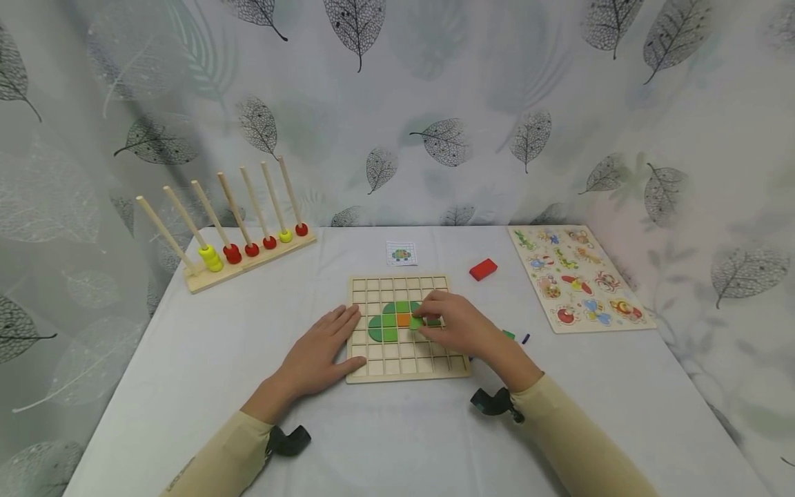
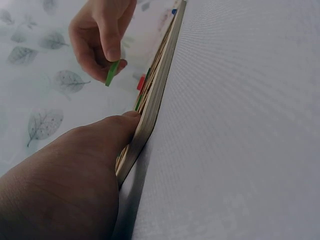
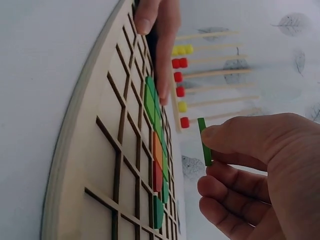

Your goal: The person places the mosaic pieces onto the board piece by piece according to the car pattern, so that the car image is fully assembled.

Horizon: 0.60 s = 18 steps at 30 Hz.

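Observation:
A wooden grid board (image 1: 388,370) lies mid-table. My left hand (image 1: 317,352) rests against its left side with fingers straight, the thumb by the front corner. Between thumb and finger, my right hand (image 1: 462,328) pinches a small green tile (image 3: 205,142), held above the grid in both wrist views. Set into the cells are light green square tiles (image 1: 389,335), dark green rounded tiles (image 1: 375,328) and an orange square tile (image 1: 404,319). The right wrist view also shows a red tile (image 3: 158,176) beside the orange one, hidden behind my right hand's work in the head view.
Behind the board lies a small printed card (image 1: 401,254), with a red block (image 1: 483,269) to its right. A peg stand with beads (image 1: 251,259) stands back left, an animal puzzle board (image 1: 580,279) back right. Near my right forearm lie a green piece (image 1: 509,334) and a dark blue piece (image 1: 526,339).

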Each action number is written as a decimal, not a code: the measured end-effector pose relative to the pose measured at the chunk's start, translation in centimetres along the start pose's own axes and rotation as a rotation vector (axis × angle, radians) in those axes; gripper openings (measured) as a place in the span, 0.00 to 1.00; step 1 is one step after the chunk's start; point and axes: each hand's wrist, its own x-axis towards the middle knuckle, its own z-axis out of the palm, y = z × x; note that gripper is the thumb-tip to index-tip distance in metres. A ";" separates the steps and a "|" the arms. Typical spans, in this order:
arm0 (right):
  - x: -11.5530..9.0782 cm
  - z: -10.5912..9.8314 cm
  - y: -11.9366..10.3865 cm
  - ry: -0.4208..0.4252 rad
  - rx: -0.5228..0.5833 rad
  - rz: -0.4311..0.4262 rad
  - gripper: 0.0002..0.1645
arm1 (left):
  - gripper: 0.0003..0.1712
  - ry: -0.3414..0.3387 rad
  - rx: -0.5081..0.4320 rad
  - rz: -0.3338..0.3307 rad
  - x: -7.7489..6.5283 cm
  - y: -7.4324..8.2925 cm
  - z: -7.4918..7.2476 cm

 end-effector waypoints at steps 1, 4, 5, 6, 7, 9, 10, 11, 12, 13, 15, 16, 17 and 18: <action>0.0 0.1 0.0 0.000 -0.002 -0.002 0.15 | 0.54 -0.001 -0.001 0.000 0.0 0.0 0.0; 0.2 0.4 0.0 -0.003 0.001 -0.002 0.15 | 0.54 -0.001 -0.002 0.002 0.0 0.1 -0.1; 0.2 0.5 -0.1 -0.003 0.002 -0.003 0.15 | 0.54 -0.001 -0.005 0.001 -0.1 0.1 -0.1; 0.2 0.6 -0.1 -0.005 0.005 0.001 0.15 | 0.54 -0.001 -0.005 0.001 -0.1 0.2 -0.2; 0.3 0.8 -0.1 -0.010 0.002 0.006 0.15 | 0.54 -0.001 -0.006 0.001 -0.1 0.2 -0.2; 0.4 1.0 -0.1 -0.020 0.000 0.011 0.14 | 0.53 -0.001 -0.005 -0.001 -0.1 0.2 -0.2; 0.5 1.2 -0.1 -0.025 -0.001 0.013 0.14 | 0.54 -0.001 -0.007 -0.002 -0.1 0.2 -0.3; 0.6 1.3 -0.1 -0.030 -0.002 0.014 0.14 | 0.53 0.001 -0.006 -0.002 -0.1 0.2 -0.2; 0.7 1.5 0.0 -0.038 -0.006 0.021 0.14 | 0.53 0.001 -0.005 -0.003 -0.1 0.2 -0.2; 0.8 1.8 0.1 -0.045 -0.014 0.023 0.14 | 0.53 0.001 -0.006 -0.004 -0.1 0.2 -0.3; 0.9 2.1 0.2 -0.054 -0.027 0.032 0.14 | 0.54 0.000 -0.009 -0.005 -0.1 0.2 -0.3; 1.0 2.3 0.2 -0.058 -0.035 0.036 0.14 | 0.54 0.000 -0.010 -0.004 -0.1 0.2 -0.3; 1.0 2.5 0.2 -0.063 -0.042 0.038 0.14 | 0.54 -0.002 -0.011 -0.006 0.0 0.2 -0.3; 0.9 2.6 0.3 -0.068 -0.050 0.040 0.14 | 0.54 -0.005 -0.013 -0.008 0.0 0.3 -0.3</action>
